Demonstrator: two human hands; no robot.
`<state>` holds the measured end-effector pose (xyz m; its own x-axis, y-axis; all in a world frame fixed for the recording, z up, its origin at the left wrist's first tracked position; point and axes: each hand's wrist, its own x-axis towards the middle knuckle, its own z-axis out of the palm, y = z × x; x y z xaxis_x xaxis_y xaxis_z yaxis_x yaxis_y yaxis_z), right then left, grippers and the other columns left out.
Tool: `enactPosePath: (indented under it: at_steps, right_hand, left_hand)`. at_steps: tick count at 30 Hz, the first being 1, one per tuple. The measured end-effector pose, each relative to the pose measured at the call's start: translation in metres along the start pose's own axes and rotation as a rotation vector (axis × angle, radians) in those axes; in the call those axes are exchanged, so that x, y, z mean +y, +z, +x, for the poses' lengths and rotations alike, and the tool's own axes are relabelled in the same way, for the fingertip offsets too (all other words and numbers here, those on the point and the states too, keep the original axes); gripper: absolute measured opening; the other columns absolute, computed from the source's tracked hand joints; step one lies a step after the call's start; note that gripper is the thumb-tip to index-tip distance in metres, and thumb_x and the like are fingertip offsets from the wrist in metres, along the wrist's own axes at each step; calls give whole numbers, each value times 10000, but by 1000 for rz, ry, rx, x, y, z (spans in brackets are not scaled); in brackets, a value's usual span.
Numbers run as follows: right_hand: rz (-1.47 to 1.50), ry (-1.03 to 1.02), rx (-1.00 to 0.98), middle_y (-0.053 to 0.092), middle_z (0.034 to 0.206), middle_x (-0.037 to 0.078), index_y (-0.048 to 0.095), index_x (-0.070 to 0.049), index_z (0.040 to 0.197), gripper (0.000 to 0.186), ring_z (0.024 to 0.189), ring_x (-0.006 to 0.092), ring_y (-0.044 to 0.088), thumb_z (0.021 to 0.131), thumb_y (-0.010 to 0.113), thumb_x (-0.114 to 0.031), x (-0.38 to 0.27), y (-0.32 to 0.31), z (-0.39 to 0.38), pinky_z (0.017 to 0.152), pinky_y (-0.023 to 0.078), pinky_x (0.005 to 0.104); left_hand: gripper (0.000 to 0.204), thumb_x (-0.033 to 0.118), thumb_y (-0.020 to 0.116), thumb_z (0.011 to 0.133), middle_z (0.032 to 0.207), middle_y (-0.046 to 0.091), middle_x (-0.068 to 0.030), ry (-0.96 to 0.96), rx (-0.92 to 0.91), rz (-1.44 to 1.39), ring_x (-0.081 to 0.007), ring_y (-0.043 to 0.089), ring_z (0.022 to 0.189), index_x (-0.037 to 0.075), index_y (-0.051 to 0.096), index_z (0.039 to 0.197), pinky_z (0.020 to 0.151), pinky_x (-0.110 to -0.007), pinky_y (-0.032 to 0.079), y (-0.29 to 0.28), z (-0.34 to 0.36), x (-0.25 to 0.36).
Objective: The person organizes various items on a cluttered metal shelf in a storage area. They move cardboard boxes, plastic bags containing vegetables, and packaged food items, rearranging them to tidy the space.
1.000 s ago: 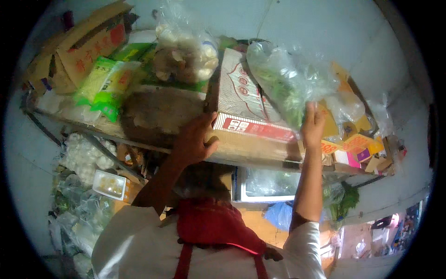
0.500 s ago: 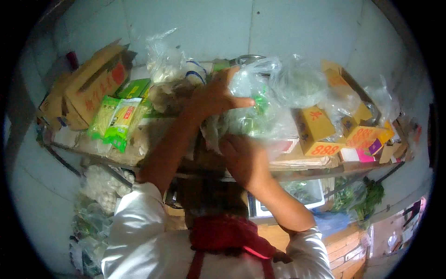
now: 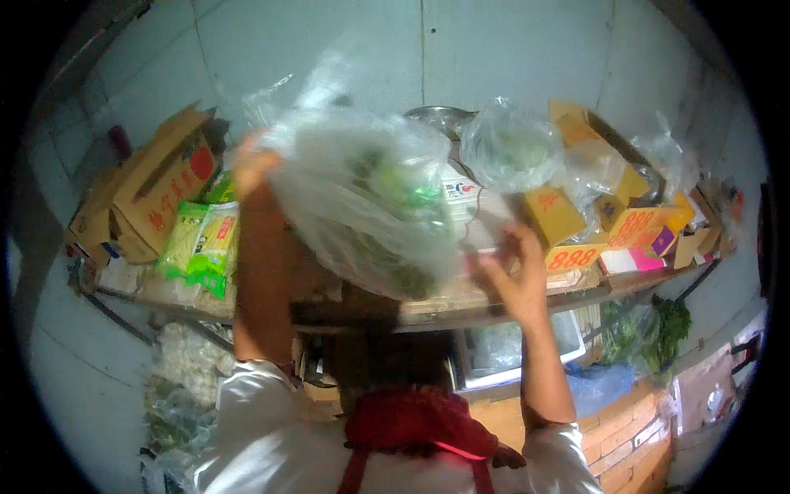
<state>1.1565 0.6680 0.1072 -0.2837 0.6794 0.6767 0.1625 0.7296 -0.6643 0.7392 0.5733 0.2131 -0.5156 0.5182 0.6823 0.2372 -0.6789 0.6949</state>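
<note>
My left hand (image 3: 257, 161) is closed on the upper left of a large clear plastic bag (image 3: 362, 198) with leafy green vegetables inside, holding it up over the middle of the shelf. My right hand (image 3: 518, 267) is open, fingers apart and curved, just right of the bag beside a white printed carton (image 3: 473, 222) lying on the shelf. Another clear bag (image 3: 510, 148) sits behind that carton. Yellow packets in green wrappers (image 3: 210, 243) lie left of my left forearm. What lies behind the held bag is hidden.
Cardboard boxes stand at the left (image 3: 152, 193) and right (image 3: 564, 255) of the shelf (image 3: 411, 317), with a metal bowl (image 3: 436, 114) at the back wall. Below are white bulbs in bags (image 3: 185, 346), a white foam box (image 3: 527, 354), leafy greens (image 3: 658, 329) and a blue bag (image 3: 601, 379).
My left hand has moved up and left, carrying the bag of greens across the middle of the shelf. My right hand has left the bag and moved right, its fingers now apart.
</note>
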Motion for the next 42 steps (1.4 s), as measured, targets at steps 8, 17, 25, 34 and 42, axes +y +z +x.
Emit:
enactPosePath:
  at_steps: [8,17,25,34,42]
  right_hand:
    - [-787,-270,192,480,1450,242,504,-52,1415,888,1372,438,429,682,897,-361,-4,-5,133,1093,416,494]
    - [-649,-198,103,672,1159,173,682,-47,1137,464,1100,387,591,706,824,-149,44,16,137,960,486,469]
    - [-615,-356,-48,596,903,150,606,-57,909,255,909,373,583,708,760,-86,0,55,62,812,457,483]
    - [-483,-380,-86,610,876,143,615,-45,897,230,884,360,595,734,764,-110,10,62,38,791,469,464]
    - [-429,-259,-110,638,965,163,637,-28,978,312,942,383,606,772,796,-200,10,52,34,794,490,490]
  left_hand:
    - [418,202,603,757,1007,650,-150,135,506,-13,-290,630,909,-69,637,1073,870,-397,503,-76,-14,120]
    - [412,99,604,779,1104,654,-187,371,835,26,-332,640,984,-92,624,1144,902,-396,514,-169,11,138]
    - [457,-69,621,749,1153,655,-149,494,800,429,-276,637,1016,-67,599,1206,906,-362,517,-160,38,10]
    - [628,140,742,810,1295,554,-230,510,599,1156,-375,542,1210,17,506,1378,1028,-437,454,-149,-5,10]
    - [900,326,837,759,1364,492,-273,453,654,1321,-455,416,1333,15,400,1482,1104,-480,383,-145,-15,20]
